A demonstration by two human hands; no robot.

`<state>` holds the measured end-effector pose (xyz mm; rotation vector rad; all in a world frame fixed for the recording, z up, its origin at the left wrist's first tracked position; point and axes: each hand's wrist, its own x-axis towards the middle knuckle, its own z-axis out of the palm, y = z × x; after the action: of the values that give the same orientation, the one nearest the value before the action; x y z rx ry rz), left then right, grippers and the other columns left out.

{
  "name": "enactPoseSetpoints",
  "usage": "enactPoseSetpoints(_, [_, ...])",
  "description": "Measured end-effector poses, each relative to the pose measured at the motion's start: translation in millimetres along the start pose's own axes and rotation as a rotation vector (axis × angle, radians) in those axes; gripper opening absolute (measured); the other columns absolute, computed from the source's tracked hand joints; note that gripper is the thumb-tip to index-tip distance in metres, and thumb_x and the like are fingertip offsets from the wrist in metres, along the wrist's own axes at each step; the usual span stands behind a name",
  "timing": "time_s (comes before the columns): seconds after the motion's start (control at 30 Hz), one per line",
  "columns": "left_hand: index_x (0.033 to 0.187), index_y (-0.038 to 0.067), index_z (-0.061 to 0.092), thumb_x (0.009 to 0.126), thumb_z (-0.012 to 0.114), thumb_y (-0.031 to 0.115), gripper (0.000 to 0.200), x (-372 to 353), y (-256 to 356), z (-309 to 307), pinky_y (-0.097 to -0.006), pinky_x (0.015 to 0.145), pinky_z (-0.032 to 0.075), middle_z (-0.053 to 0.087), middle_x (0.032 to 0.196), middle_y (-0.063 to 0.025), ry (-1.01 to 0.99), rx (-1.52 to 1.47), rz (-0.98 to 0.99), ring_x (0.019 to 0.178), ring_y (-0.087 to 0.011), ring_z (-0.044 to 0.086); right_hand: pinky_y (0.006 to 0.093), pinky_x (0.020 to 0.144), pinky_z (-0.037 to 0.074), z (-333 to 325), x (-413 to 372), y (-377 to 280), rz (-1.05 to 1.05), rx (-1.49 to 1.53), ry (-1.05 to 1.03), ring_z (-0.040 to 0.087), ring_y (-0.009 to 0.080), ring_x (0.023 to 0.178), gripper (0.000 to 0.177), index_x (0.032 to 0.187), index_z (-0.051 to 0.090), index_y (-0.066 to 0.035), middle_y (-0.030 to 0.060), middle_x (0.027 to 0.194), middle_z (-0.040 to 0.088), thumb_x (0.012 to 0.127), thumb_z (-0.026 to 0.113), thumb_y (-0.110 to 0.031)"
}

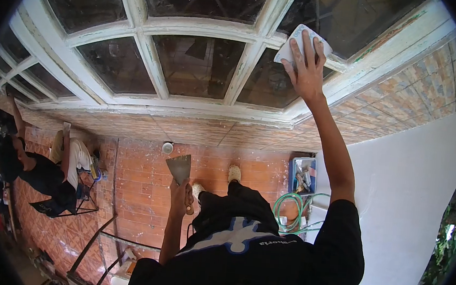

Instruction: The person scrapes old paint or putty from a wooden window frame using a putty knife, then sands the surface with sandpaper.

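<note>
My right hand point(309, 74) lies stretched over a folded sheet of sandpaper point(286, 51), holding it against the window frame point(271, 40). The sheet's pale printed back faces me; its other side is hidden. White paint on the frame is worn and chipped, with green showing in spots. Down at waist height, my left hand point(179, 195) grips a putty knife point(179, 166) with its wide blade pointing up and away from me. Part of its wooden handle sticks out below my fingers. The knife is well apart from the window.
A seated co-worker point(41, 170) reaches toward the window at the left. On the tiled floor point(139, 178) are a small white cup point(167, 148), a blue bin of tools point(303, 175) and a coiled green hose point(289, 214). A glass-topped table point(105, 245) stands at lower left, a white wall point(399, 209) at right.
</note>
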<state>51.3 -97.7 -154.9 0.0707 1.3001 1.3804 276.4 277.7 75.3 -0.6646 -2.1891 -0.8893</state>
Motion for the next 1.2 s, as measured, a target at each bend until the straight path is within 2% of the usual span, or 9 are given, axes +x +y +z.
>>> enactPoseSetpoints(0.1, [0.093, 0.01, 0.043, 0.095, 0.058, 0.013, 0.016, 4.5, -1.1, 0.1, -0.0233, 0.031, 0.034, 0.041, 0.058, 0.0016, -0.024, -0.01, 0.025, 0.037, -0.0071, 0.039, 0.0516, 0.109, 0.034, 6.5, -0.5, 2.4, -0.02, 0.069, 0.148, 0.042, 0.0391, 0.13, 0.069, 0.135, 0.051, -0.007, 0.0175, 0.149, 0.038, 0.079, 0.078, -0.038])
enactPoseSetpoints(0.2, [0.091, 0.011, 0.044, 0.094, 0.058, 0.015, 0.015, 3.9, -1.4, -4.8, -0.0241, 0.034, 0.037, 0.042, 0.06, 0.0011, -0.047, 0.025, 0.042, 0.04, -0.0076, 0.041, 0.0501, 0.109, 0.035, 0.9, 5.2, -5.4, 0.172, 0.154, 0.126, 0.043, 0.0393, 0.129, 0.074, 0.137, 0.05, -0.006, 0.0187, 0.145, 0.043, 0.079, 0.075, -0.045])
enactPoseSetpoints(0.4, [0.09, 0.011, 0.044, 0.094, 0.058, 0.017, 0.015, 3.6, 0.6, -3.0, -0.0246, 0.033, 0.037, 0.042, 0.059, 0.0006, -0.035, 0.054, 0.041, 0.04, -0.0089, 0.041, 0.0477, 0.109, 0.035, 4.3, 5.8, -1.0, 0.058, -0.027, 0.083, 0.043, 0.0373, 0.132, 0.084, 0.143, 0.043, -0.002, 0.0216, 0.15, 0.039, 0.081, 0.067, -0.054])
enactPoseSetpoints(0.63, [0.09, 0.012, 0.045, 0.094, 0.059, 0.019, 0.017, 3.8, 0.6, -2.8, -0.0244, 0.032, 0.035, 0.041, 0.058, 0.001, -0.068, 0.048, 0.048, 0.039, -0.0086, 0.041, 0.0532, 0.109, 0.034, 17.1, 1.7, 8.5, -0.066, -0.099, 0.164, 0.043, 0.0389, 0.131, 0.068, 0.137, 0.054, -0.007, 0.0206, 0.145, 0.045, 0.085, 0.065, -0.049])
enactPoseSetpoints(0.73, [0.09, 0.012, 0.045, 0.094, 0.059, 0.018, 0.016, 2.7, 3.3, -1.3, -0.0242, 0.033, 0.035, 0.04, 0.058, 0.0015, -0.009, 0.042, 0.028, 0.04, -0.0082, 0.04, 0.0555, 0.109, 0.032, 10.1, 4.3, 3.7, 0.138, 0.027, 0.267, 0.043, 0.0405, 0.131, 0.063, 0.135, 0.056, -0.009, 0.0197, 0.143, 0.048, 0.087, 0.064, -0.049])
enactPoseSetpoints(0.87, [0.093, 0.012, 0.045, 0.094, 0.058, 0.015, 0.014, 5.3, 0.0, -5.7, -0.0238, 0.033, 0.034, 0.041, 0.059, 0.0014, 0.002, 0.012, 0.02, 0.04, -0.0081, 0.04, 0.0554, 0.111, 0.029, 10.5, 12.9, -35.5, 0.222, -0.03, 0.195, 0.044, 0.0417, 0.129, 0.058, 0.138, 0.053, -0.009, 0.0193, 0.144, 0.047, 0.091, 0.061, -0.042])
enactPoseSetpoints(1.0, [0.094, 0.012, 0.045, 0.094, 0.059, 0.017, 0.015, 10.7, -1.4, -1.6, -0.024, 0.033, 0.035, 0.04, 0.058, 0.0014, -0.021, 0.013, 0.028, 0.039, -0.008, 0.04, 0.0523, 0.108, 0.033, -1.0, 12.3, -31.7, 0.373, 0.157, 0.099, 0.043, 0.0399, 0.129, 0.061, 0.139, 0.052, -0.007, 0.0167, 0.148, 0.045, 0.082, 0.068, -0.016])
enactPoseSetpoints(1.1, [0.095, 0.011, 0.045, 0.094, 0.059, 0.017, 0.014, 11.2, 2.7, 5.5, -0.024, 0.033, 0.035, 0.041, 0.057, 0.001, -0.015, 0.024, 0.021, 0.038, -0.008, 0.04, 0.0493, 0.111, 0.03, -9.4, 9.3, -34.4, 0.387, 0.176, 0.029, 0.04, 0.0387, 0.131, 0.074, 0.144, 0.047, -0.007, 0.0143, 0.152, 0.04, 0.073, 0.06, 0.011])
enactPoseSetpoints(1.2, [0.095, 0.011, 0.046, 0.094, 0.058, 0.017, 0.014, 10.9, 6.9, 10.7, -0.0238, 0.033, 0.035, 0.041, 0.058, 0.0006, -0.023, 0.026, 0.028, 0.038, -0.0081, 0.039, 0.0522, 0.114, 0.028, -22.1, 15.4, -42.6, 0.398, 0.137, 0.058, 0.035, 0.0416, 0.137, 0.079, 0.146, 0.044, -0.007, 0.0116, 0.152, 0.041, 0.071, 0.051, 0.018])
